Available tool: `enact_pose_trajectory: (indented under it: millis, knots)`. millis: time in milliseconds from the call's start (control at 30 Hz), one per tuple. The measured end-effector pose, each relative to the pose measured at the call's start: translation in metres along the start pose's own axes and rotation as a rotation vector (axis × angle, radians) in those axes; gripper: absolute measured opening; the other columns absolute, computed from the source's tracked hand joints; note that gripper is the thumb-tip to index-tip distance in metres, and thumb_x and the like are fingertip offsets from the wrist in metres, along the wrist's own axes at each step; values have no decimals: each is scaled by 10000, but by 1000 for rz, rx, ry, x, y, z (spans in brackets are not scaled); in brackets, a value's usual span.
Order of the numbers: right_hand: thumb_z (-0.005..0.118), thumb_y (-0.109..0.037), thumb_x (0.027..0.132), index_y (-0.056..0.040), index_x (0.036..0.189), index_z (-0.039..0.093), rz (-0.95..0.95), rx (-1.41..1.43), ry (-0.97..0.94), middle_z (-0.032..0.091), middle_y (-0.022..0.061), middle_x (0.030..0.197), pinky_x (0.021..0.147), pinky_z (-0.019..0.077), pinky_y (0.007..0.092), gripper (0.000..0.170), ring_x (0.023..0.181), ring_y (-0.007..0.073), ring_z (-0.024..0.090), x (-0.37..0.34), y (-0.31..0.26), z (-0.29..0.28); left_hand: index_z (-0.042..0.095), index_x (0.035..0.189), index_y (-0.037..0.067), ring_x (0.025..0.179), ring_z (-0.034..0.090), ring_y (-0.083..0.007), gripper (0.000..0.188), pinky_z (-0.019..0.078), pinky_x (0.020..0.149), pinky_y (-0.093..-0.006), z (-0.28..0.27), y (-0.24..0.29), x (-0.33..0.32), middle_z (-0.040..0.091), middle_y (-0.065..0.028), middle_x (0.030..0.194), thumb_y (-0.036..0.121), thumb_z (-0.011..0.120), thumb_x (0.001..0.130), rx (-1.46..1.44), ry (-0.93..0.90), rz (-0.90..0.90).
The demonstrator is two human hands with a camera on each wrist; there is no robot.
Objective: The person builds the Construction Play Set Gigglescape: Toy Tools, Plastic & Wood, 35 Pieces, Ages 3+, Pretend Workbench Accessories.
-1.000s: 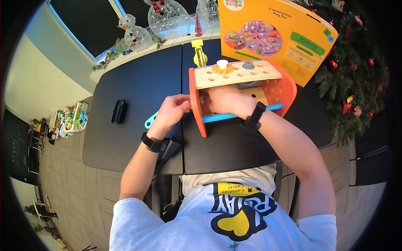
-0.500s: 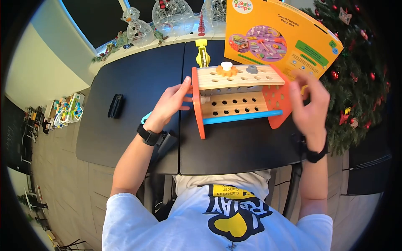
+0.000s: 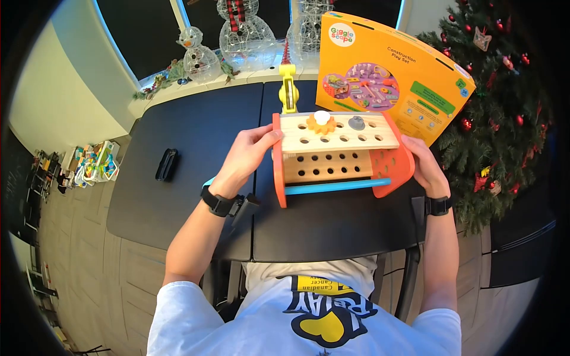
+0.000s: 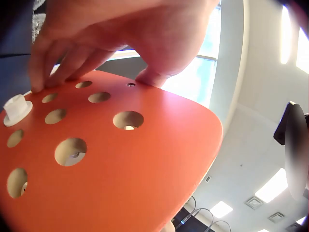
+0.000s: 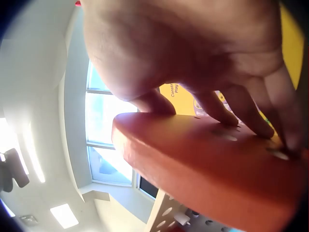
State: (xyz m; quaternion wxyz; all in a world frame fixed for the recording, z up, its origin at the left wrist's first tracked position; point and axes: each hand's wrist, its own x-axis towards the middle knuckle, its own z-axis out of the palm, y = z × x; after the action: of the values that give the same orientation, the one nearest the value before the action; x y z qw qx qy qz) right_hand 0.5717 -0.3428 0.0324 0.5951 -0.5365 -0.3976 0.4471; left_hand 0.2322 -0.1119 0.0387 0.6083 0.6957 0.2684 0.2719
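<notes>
A toy workbench with orange side panels and a pale wooden top stands between my hands. My left hand grips the left panel; in the left wrist view its fingertips press the holed orange face, thumb at the edge. On the opposite panel, my right hand holds on, thumb at the edge and fingers along the outside. An orange gear with a white knob and a grey bolt sit on top. A white bolt end pokes through the left panel.
The yellow play set box stands behind on the right, near a decorated tree. A yellow-green toy tool is behind the bench. A black case lies left, and a teal strip shows by my left wrist.
My right hand came out of the bench's inside, swung right, and took hold of the right panel. My left hand closed on the left panel. The bench top now faces me more.
</notes>
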Motion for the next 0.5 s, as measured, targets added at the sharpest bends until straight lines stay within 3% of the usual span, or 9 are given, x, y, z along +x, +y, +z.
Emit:
enact_pose_trajectory:
  millis: [200, 233, 333, 367, 500]
  knots:
    - [710, -317, 1012, 88, 1561, 396, -237, -189, -104, 588, 154, 1482, 1137, 426, 331, 751, 1351, 196, 564, -17, 1, 4, 457, 1543, -75, 1300, 592, -198, 690, 429, 1139, -343, -2, 2, -17, 653, -150, 1396, 120, 740, 945, -46, -15, 242]
    - [738, -304, 997, 89, 1576, 368, -268, -198, -111, 576, 157, 1496, 1151, 414, 337, 791, 1369, 205, 551, -19, 5, 4, 421, 1562, -71, 1411, 524, -240, 789, 377, 1202, -376, -5, 1, -19, 560, -192, 1519, 70, 802, 886, -64, -34, 230]
    - [788, -205, 957, 89, 1590, 334, -273, -178, -72, 557, 171, 1514, 1168, 409, 356, 833, 1389, 216, 537, -26, 16, 7, 426, 1555, -70, 1492, 437, -265, 846, 325, 1245, -399, -6, -3, -26, 455, -229, 1606, 69, 854, 839, -38, -92, 397]
    - [783, -158, 950, 88, 1588, 341, -263, -182, -58, 559, 172, 1511, 1165, 415, 357, 814, 1380, 214, 546, -28, 18, 8, 450, 1540, -65, 1542, 362, -284, 854, 283, 1272, -419, -9, -8, -27, 364, -243, 1658, 42, 874, 807, -12, -102, 406]
    - [728, 29, 926, 79, 1579, 370, -167, -185, -19, 574, 167, 1497, 1147, 443, 354, 747, 1341, 211, 584, -32, 27, 14, 487, 1525, -40, 1547, 360, -294, 825, 298, 1266, -416, -7, -20, -37, 383, -224, 1655, 1, 859, 791, 124, -68, 444]
